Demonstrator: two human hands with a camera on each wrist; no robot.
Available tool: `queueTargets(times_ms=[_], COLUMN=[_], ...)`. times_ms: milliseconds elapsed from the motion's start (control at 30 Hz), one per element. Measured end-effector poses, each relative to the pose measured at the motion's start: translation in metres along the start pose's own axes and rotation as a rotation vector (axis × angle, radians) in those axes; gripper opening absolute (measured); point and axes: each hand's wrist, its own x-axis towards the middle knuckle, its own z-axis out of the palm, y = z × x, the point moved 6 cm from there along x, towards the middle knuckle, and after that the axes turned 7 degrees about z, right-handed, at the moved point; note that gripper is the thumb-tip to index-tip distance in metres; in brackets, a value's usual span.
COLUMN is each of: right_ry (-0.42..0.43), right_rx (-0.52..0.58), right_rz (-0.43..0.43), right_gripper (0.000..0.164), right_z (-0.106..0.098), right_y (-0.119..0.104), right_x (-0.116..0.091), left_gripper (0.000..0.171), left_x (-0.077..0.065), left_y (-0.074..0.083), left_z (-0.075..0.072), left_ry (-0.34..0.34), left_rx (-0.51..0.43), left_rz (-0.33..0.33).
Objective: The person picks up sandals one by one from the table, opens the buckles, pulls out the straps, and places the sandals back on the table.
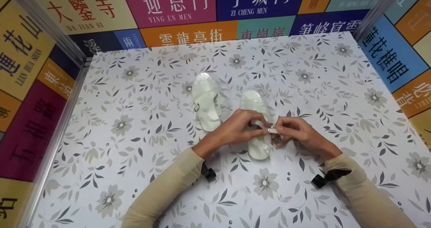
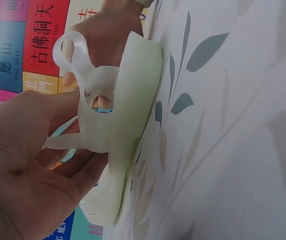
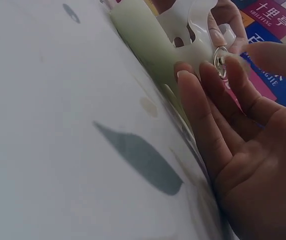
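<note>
Two pale, translucent jelly sandals lie on the floral sheet, the left sandal (image 1: 203, 95) a little farther away than the right sandal (image 1: 253, 101). Over the right sandal's outer side, my left hand (image 1: 232, 128) pinches its ankle strap (image 1: 273, 130) between thumb and fingers. My right hand (image 1: 299, 131) meets it from the other side, thumb and forefinger pinching the strap by a small metal buckle (image 3: 220, 62). In the left wrist view the sandal's side (image 2: 138, 85) stands upright on its sole. Whether the strap passes through the buckle I cannot tell.
The floral sheet (image 1: 124, 174) covers the table. Upright panels (image 1: 181, 5) with coloured blocks of lettering stand along the back and both sides, and a metal edge strip (image 1: 64, 120) runs down the left.
</note>
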Motion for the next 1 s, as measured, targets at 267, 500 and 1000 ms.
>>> queueTargets(times_ms=[267,500,1000], right_ry=[0.042,0.006,0.032], right_rx=[-0.011,0.013,-0.014], right_rz=[0.015,-0.026,0.038], right_gripper=[0.012,0.013,0.017], right_z=[-0.0017,-0.0008,-0.0008], right_y=[0.004,-0.0009,0.0069], right_x=[-0.0023,0.0009,-0.0009], left_gripper=[0.018,0.018,0.018], left_x=[0.0012,0.0022,-0.0009], left_y=[0.0026,0.005,-0.001], left_z=[0.0025,-0.0003,0.0016], left_ry=[0.0,0.0,0.005], left_rx=[0.014,0.04,0.0], left_rz=[0.018,0.024,0.05])
